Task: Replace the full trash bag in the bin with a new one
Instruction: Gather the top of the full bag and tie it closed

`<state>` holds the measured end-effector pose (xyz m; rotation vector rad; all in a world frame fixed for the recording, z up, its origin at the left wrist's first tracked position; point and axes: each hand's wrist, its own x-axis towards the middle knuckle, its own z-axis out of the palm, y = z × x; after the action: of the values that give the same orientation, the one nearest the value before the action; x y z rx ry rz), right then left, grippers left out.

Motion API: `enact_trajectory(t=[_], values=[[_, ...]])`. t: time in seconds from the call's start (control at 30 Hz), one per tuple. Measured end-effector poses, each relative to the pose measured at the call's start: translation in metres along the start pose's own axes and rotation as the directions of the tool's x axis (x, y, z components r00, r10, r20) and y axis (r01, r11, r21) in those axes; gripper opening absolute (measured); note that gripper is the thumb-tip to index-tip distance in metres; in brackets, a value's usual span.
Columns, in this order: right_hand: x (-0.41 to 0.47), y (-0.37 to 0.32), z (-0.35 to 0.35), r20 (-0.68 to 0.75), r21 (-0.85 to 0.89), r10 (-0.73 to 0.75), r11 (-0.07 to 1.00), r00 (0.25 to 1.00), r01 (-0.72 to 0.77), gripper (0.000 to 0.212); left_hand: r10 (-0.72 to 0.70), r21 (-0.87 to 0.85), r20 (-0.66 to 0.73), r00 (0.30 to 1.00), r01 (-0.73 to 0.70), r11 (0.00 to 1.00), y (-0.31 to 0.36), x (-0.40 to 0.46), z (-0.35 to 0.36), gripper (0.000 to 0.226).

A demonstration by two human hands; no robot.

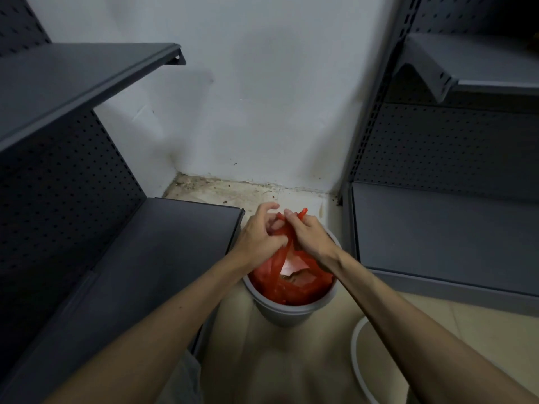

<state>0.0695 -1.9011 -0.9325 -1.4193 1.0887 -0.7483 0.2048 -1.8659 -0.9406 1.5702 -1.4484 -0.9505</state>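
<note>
A round grey bin [287, 312] stands on the floor between two shelving units. Inside it sits a full red trash bag [291, 287] with paper scraps showing through its mouth. Both hands meet above the far rim of the bin. My left hand [261, 236] pinches one red handle of the bag. My right hand [310, 236] grips the other handle, whose loop sticks up past the fingers. The handles are drawn together and stretched upward from the bag. No new bag is in view.
Dark grey metal shelves [163, 243] flank the bin closely on the left, and another unit [437, 228] on the right. A white wall stands behind, with a dirty floor strip. A white ring-shaped rim [354, 357] lies on the floor at lower right.
</note>
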Motion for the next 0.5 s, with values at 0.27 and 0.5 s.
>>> enact_trajectory(t=[0.27, 0.5], values=[[-0.005, 0.004, -0.01, 0.039, -0.033, -0.053, 0.998, 0.998, 0.055, 0.04, -0.068, -0.003, 0.082, 0.994, 0.069, 0.998, -0.024, 0.005, 0.009, 0.024], [-0.017, 0.021, -0.022, 0.145, -0.298, -0.154, 0.935, 0.977, 0.191, 0.024, -0.08, 0.065, 0.136, 0.987, 0.071, 0.995, -0.026, 0.013, 0.0, 0.017]])
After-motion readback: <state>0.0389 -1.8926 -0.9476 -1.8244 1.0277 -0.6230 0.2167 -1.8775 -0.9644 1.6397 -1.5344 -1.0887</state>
